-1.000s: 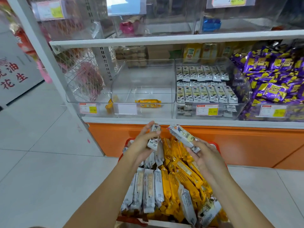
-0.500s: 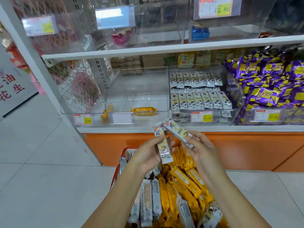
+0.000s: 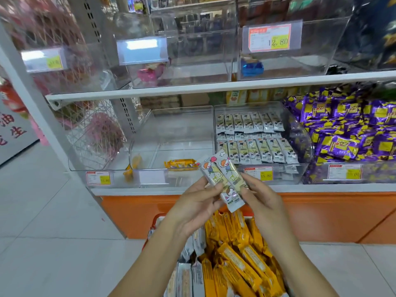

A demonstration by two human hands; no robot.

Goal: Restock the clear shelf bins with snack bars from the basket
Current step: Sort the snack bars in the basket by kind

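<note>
Two white snack bars (image 3: 222,179) lie side by side between my hands, held up in front of the lower shelf. My left hand (image 3: 197,206) pinches their left edge and my right hand (image 3: 263,202) grips their right side. Below them the red basket (image 3: 155,219) holds several yellow bars (image 3: 235,254) and white bars (image 3: 188,279). One clear bin (image 3: 171,146) on the lower shelf holds a single yellow bar (image 3: 181,164). The bin to its right (image 3: 300,168) carries rows of white bars (image 3: 255,136).
A bin of purple-wrapped snacks (image 3: 351,133) sits at the right of the lower shelf. Upper clear bins (image 3: 192,50) with price tags stand above a white shelf edge (image 3: 214,87). An orange base panel (image 3: 128,211) runs under the shelf. White tiled floor (image 3: 53,232) spreads to the left.
Both hands rose from the basket toward the shelf and brought the two white bars together, side by side. The view tilted upward and closer to the bins.
</note>
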